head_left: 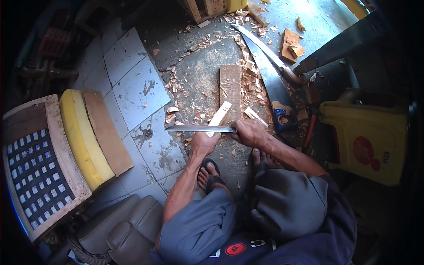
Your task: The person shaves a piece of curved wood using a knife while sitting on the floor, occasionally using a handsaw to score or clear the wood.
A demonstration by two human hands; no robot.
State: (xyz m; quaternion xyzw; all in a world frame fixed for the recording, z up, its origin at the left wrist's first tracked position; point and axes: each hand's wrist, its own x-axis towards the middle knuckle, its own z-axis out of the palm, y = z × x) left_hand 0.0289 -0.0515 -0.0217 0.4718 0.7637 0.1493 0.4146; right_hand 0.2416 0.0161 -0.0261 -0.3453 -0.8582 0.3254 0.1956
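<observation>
My left hand (204, 143) is closed around the lower end of a pale, freshly cut piece of wood (221, 111). The piece slants up and away from me, with small dark marks near its far end. In my right hand (252, 132) is the handle of a long knife (190, 128), its blade pointing left. The blade crosses the wood just above my left fingers. Beyond both hands a brown wooden plank (230, 81) lies on the floor, and the far end of the pale piece overlaps its near part.
Wood chips (249, 86) litter the floor. On the right lie a blue-handled handsaw (270, 77), a curved saw (265, 47), a red-handled tool (311, 128) and a yellow plastic container (360, 141). At left are a woven-strap wooden frame (66, 154), yellow foam (84, 139) and a brown board (107, 132).
</observation>
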